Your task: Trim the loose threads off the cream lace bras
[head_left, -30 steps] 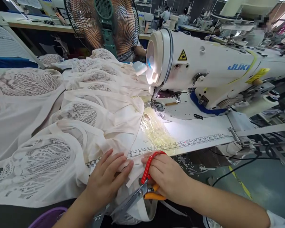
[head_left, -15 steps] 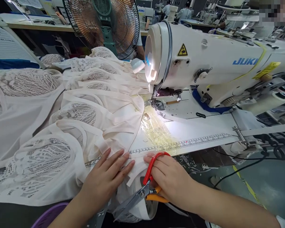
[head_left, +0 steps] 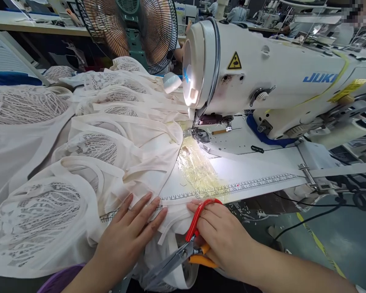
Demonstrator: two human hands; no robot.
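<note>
My left hand [head_left: 129, 230] lies flat with fingers spread on white fabric at the table's front edge, over part of the printed ruler [head_left: 253, 184]. My right hand [head_left: 221, 236] is closed around the scissors [head_left: 183, 252], which have red and orange handles; their blades point down and left. The fingertips of that hand also touch a white fabric strip [head_left: 177, 215] at the edge. Several white bras with lace cups [head_left: 49, 207] spread over the left side, and some fabric hangs below the edge, behind the scissors.
A JUKI sewing machine [head_left: 262, 73] stands at the right, its lamp lit. Yellowish clear tape [head_left: 198, 167] covers the table below the needle. A fan [head_left: 134, 32] stands behind the bras. A purple basket [head_left: 59, 278] is at the bottom left. People work in the background.
The view has shifted slightly, so the bras and my left hand appear a little further left. Both hands keep nearly the same pose, and the scissors are still in my right hand.
</note>
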